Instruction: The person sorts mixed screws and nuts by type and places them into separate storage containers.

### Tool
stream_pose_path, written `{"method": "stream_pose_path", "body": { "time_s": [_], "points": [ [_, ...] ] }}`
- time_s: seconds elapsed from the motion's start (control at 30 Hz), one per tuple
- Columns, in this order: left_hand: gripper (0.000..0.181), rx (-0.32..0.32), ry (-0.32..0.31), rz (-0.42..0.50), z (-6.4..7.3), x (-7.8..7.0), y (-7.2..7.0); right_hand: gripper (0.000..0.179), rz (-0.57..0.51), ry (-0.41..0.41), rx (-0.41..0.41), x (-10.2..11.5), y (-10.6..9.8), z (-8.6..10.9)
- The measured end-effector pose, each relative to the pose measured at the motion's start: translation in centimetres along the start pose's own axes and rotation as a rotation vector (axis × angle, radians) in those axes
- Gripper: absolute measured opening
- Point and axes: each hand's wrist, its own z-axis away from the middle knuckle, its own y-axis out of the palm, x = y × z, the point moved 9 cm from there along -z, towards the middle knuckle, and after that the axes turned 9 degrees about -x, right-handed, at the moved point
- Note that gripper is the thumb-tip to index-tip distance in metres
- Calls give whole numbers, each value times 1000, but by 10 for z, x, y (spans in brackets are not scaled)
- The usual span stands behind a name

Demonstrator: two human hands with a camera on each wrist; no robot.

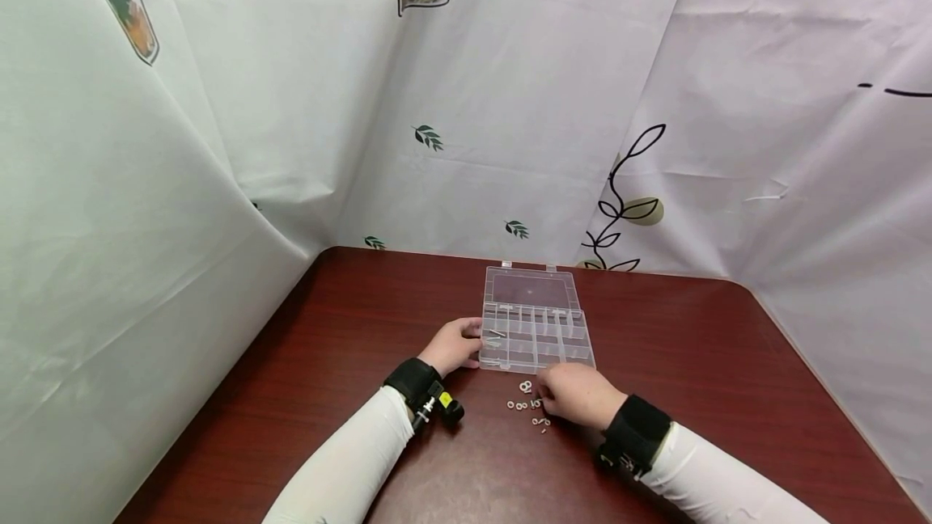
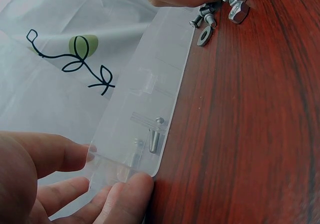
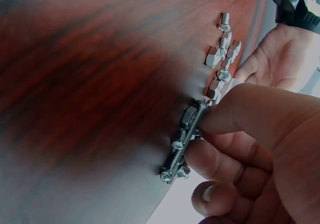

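White cloth (image 1: 510, 87) printed with leaves and jars hangs behind and beside the red-brown bench (image 1: 699, 354), from where I stand. Black bands (image 1: 637, 431) circle both wrists below white sleeves (image 1: 342, 463). Loose hardware lies just in front of the box (image 1: 520, 367), and the right hand (image 1: 580, 395) hides part of it, along with a bit of the box's front edge.

That box is clear plastic, divided into small compartments, its lid (image 1: 535, 288) laid open toward the back. Metal pieces (image 1: 497, 334) sit in the left-hand compartments. On the wood I make out silvery nuts (image 2: 239, 12), screws (image 2: 210, 20) and one long threaded screw (image 3: 185, 143).

The left hand (image 1: 453, 346) grips the box's near left corner, thumb at the front, fingers along the side. The right has its fingers bent down among the hardware; whether they pinch a piece I cannot tell.

Both side edges of the bench are well apart from the box; the back edge is near the lid.
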Motion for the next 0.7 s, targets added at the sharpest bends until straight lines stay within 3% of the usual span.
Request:
{"method": "stream_pose_path", "body": {
  "time_s": [0.27, 0.7],
  "points": [
    [50, 3, -6, 3, 2, -2, -1, 27, -10, 27, -9, -6, -2, 1],
    [50, 0, -4, 4, -2, 2, 1, 25, -57, 53, -107, -9, -18, -8]
  ]
}}
